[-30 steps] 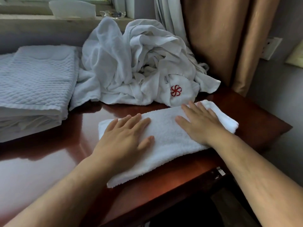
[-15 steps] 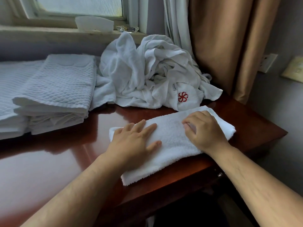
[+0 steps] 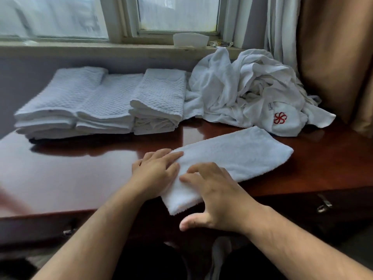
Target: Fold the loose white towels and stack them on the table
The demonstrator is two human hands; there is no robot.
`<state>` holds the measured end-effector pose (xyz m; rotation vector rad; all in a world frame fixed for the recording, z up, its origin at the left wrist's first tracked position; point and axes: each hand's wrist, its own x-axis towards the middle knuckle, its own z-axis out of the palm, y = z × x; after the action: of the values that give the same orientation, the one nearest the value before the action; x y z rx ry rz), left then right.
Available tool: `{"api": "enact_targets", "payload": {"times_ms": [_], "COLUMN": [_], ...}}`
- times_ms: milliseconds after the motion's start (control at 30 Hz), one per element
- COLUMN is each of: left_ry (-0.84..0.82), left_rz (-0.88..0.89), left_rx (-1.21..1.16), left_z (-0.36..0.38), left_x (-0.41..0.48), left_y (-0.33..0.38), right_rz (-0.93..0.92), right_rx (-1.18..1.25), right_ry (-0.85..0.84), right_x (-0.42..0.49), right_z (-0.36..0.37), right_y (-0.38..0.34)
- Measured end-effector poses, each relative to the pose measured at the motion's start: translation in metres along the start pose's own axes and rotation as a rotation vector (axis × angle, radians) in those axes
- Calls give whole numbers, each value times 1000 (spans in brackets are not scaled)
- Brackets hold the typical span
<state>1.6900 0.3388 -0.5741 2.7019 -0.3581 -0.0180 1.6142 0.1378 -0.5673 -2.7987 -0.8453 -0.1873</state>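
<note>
Glossy red-brown wood forms the tabletop (image 3: 80, 174), which stands under a pale-framed window (image 3: 177, 13) with a stone-grey sill (image 3: 80, 47). A squat white container (image 3: 190, 39) stands on the sill. A sheer white curtain (image 3: 280, 27) and a heavier tan drape (image 3: 333, 57) hang at the right.

Along the far edge, toward the left, lie the folded towels (image 3: 101, 102). They are waffle-textured, squared off, and stacked in three piles side by side that touch one another. At the far right corner sits the loose pile (image 3: 242, 87) of crumpled white cloth, soft and creased. One piece in it shows a red flower emblem (image 3: 280, 118) beside a small label.

The terry towel (image 3: 238, 156) is folded into a long, thick strip with a nubby surface. It lies slantwise near the front edge, just in front of the loose pile. Its near end reaches the front edge, and its far end points toward the right.

The left hand (image 3: 157, 172) rests flat on the strip's near left side, its fingers (image 3: 171, 156) straight and close together over the towel's edge. The right hand (image 3: 216, 197) is arched over the near end, its fingers (image 3: 189, 179) bent and spread, with their tips pressing into the pile. Its thumb (image 3: 191, 222) is stretched well apart, past the front edge and clear of the cloth.

A small metal pull (image 3: 324, 205) shows on the dark front below the tabletop.
</note>
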Motion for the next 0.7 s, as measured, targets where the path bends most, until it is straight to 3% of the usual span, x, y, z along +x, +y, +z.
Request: {"api": "enact_targets", "payload": {"times_ms": [67,233,333,533,700], "left_ry": [7,30,26,125,351], "left_rz": [-22,-12,34,70,184], "left_rx": [5,-41,-137,-633,-849], "left_z": [-4,-12,-24,-61,-109], "left_x": [-18,-61,-79,-104,-104], "left_y": [-17,-43,-50,-58,-47], "right_rz": [-15,-111,-158,-142,-99], "right_rx": [-63,-54,21,340,570], "right_ry": [7,320,318,280,350], "right_x": [-5,-4,-1,26,60], "right_z": [9,15,6,-44,-98], "right_y": [-10,-18,-20,-34,-46]}}
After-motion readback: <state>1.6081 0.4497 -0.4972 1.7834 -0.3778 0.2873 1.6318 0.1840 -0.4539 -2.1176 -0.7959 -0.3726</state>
